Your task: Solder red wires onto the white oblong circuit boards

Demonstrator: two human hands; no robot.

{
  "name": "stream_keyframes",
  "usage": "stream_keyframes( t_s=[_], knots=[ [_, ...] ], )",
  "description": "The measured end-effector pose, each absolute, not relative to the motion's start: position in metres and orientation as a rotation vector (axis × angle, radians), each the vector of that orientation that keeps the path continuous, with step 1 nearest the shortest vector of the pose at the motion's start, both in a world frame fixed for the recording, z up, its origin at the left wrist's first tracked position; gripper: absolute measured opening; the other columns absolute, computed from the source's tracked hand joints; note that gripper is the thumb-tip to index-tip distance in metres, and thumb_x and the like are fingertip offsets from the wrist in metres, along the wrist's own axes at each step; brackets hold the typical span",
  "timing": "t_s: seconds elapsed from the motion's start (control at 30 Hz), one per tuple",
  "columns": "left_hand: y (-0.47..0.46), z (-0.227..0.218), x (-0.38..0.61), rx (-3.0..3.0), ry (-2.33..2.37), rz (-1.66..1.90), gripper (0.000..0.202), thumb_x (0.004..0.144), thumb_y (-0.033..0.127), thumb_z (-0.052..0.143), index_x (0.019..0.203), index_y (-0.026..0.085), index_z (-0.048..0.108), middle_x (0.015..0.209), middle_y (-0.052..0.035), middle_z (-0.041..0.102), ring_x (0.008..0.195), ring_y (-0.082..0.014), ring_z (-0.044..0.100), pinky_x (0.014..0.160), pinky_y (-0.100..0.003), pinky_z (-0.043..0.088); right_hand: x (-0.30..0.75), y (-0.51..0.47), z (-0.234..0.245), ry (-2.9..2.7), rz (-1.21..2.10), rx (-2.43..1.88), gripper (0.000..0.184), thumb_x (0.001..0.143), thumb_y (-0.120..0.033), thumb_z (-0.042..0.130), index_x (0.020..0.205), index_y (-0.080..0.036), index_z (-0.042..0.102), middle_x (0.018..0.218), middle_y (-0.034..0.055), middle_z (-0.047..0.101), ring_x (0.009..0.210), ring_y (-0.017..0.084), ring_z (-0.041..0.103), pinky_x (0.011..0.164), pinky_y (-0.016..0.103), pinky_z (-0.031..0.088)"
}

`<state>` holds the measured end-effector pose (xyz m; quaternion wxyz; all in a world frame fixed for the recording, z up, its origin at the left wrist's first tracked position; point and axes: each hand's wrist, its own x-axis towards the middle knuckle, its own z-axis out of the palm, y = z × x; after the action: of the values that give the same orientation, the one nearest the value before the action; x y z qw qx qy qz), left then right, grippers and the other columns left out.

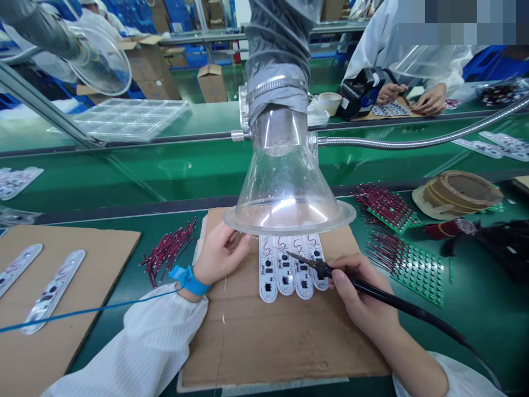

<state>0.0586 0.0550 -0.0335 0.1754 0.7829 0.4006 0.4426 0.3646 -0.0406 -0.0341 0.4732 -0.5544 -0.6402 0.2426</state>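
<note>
My right hand (363,295) grips a black soldering iron (343,275), its tip pointing left over several long white circuit boards (285,273). The boards lie side by side on a cardboard sheet (281,347), with short red wires near their upper ends. Left of them, my left hand (223,251) is closed in a pinch on a thin solder wire (268,243) that reaches toward the iron's tip. A blue wrist strap (190,280) circles my left wrist. The clear funnel-shaped fume hood (289,187) hangs above and hides the boards' far ends.
Loose red wires (169,248) lie left of the cardboard. On the right are green boards with pins (421,270), a tape roll (457,193) and a black bundle (500,248). Another cardboard (103,264) holds white boards. Across the bench, a co-worker's hands (430,99) work.
</note>
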Motion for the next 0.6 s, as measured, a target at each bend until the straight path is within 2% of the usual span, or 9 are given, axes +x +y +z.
stream_keyframes(
  t_s=[0.2, 0.33, 0.47, 0.6],
  knots=[
    [0.056, -0.035, 0.058, 2.126, 1.171, 1.212, 0.017, 0.101, 0.019, 0.057, 0.114, 0.020, 0.068, 0.081, 0.0027, 0.054, 0.061, -0.0116, 0.041, 0.057, -0.024, 0.036, 0.364, -0.044, -0.039, -1.554, 0.622, -1.373, 0.028, 0.109, -0.053, 0.067, 0.103, -0.027, 0.073, 0.078, 0.0027, 0.078, 0.060, 0.019, 0.077, 0.054, 0.026, 0.063],
    [0.056, -0.035, 0.058, 2.132, 1.156, 1.219, 0.020, 0.101, 0.019, 0.057, 0.117, 0.020, 0.069, 0.081, 0.0032, 0.052, 0.063, -0.0120, 0.041, 0.058, -0.024, 0.037, 0.365, -0.044, -0.044, -1.619, 0.682, -1.400, 0.024, 0.109, -0.051, 0.067, 0.108, -0.027, 0.073, 0.084, 0.0030, 0.080, 0.064, 0.019, 0.078, 0.057, 0.027, 0.064],
    [0.056, -0.033, 0.059, 2.147, 1.171, 1.212, 0.017, 0.100, 0.018, 0.057, 0.113, 0.020, 0.067, 0.079, 0.0042, 0.049, 0.062, -0.0117, 0.037, 0.057, -0.024, 0.034, 0.366, -0.043, -0.045, -1.672, 0.683, -1.398, 0.021, 0.109, -0.048, 0.069, 0.109, -0.028, 0.073, 0.084, 0.0019, 0.079, 0.066, 0.019, 0.078, 0.060, 0.027, 0.064],
    [0.056, -0.031, 0.061, 2.174, 1.175, 1.225, 0.008, 0.097, 0.016, 0.057, 0.100, 0.021, 0.063, 0.073, 0.0063, 0.039, 0.061, -0.0121, 0.033, 0.055, -0.024, 0.029, 0.367, -0.042, -0.045, -1.701, 0.668, -1.389, 0.018, 0.109, -0.046, 0.068, 0.110, -0.028, 0.072, 0.082, 0.0011, 0.078, 0.066, 0.019, 0.078, 0.060, 0.026, 0.063]
  ],
)
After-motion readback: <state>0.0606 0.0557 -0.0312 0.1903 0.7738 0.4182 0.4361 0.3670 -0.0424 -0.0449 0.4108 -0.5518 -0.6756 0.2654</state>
